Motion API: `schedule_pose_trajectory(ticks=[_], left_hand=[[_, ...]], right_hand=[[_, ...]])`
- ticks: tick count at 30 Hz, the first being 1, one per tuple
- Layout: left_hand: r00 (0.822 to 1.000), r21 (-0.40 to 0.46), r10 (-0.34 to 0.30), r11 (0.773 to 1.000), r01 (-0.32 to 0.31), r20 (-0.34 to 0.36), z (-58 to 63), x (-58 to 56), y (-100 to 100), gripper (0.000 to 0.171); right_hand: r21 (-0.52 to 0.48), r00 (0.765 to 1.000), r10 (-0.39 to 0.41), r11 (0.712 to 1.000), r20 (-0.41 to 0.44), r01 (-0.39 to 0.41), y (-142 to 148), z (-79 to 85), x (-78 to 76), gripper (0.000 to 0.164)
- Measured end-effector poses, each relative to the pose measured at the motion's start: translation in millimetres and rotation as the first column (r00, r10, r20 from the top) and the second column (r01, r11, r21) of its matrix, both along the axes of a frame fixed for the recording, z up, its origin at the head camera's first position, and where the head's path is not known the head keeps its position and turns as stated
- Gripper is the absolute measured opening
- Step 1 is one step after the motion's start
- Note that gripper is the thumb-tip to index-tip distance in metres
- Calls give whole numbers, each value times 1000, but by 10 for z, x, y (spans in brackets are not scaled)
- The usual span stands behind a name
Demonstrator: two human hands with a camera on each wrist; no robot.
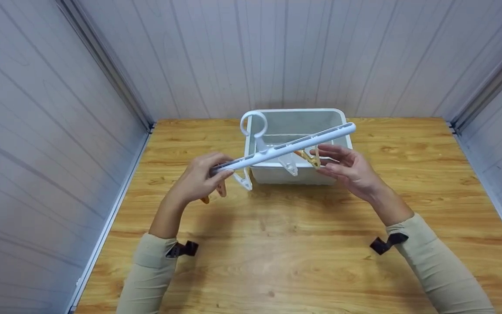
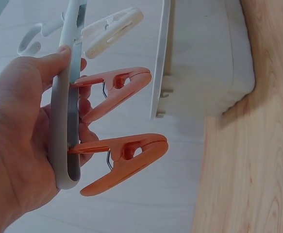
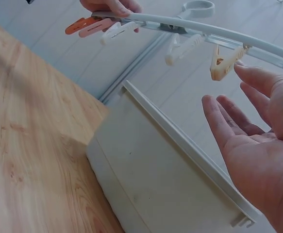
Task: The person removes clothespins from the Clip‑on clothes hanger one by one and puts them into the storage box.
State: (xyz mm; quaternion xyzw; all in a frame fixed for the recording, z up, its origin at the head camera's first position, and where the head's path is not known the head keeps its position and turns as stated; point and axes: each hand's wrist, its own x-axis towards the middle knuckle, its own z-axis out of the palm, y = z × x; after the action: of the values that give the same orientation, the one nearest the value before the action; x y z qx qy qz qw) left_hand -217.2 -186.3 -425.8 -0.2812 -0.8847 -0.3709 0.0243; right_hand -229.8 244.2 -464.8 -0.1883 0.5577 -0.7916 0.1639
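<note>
A white clip hanger (image 1: 286, 148) with a round hook is held tilted above the table, its right end higher. My left hand (image 1: 198, 176) grips its left end, thumb over the bar. Beneath that end hang an orange clip (image 2: 131, 158), a pink clip (image 2: 124, 92) and a white clip (image 2: 114, 31). Farther along are another pale clip (image 3: 180, 51) and a yellowish clip (image 3: 224, 65). Beside the yellowish one, my right hand (image 1: 353, 172) has its fingers spread and loosely bent, gripping nothing. Its thumb tip is very near that clip; whether they touch I cannot tell.
Behind and below the hanger, a white plastic bin (image 1: 294, 176) stands on the wooden table (image 1: 268, 253) near the back wall. Panelled walls (image 1: 207, 52) enclose the back and both sides. A dark strap with a small block (image 1: 384, 245) sits at each wrist.
</note>
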Motion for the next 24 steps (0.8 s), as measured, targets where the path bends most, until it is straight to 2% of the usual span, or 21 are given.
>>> schedule_pose_trajectory(ticks=[7,14,24], left_hand=[[1000,-18,5,1000,-6,-30,-1,-1,51,25],[1000,13,-14,1000,15,-13,-5,13,78,24],[1000,-20,-13,1000,13,12,16,35,96,26]], right_hand=[[-31,1000,20,999,-18,-20,-43,-15,22,45],[-65,1000,4,998,-27,-6,-86,-37,29,47],[-74,999,19,997,-38,-22,-87,-55,33,44]])
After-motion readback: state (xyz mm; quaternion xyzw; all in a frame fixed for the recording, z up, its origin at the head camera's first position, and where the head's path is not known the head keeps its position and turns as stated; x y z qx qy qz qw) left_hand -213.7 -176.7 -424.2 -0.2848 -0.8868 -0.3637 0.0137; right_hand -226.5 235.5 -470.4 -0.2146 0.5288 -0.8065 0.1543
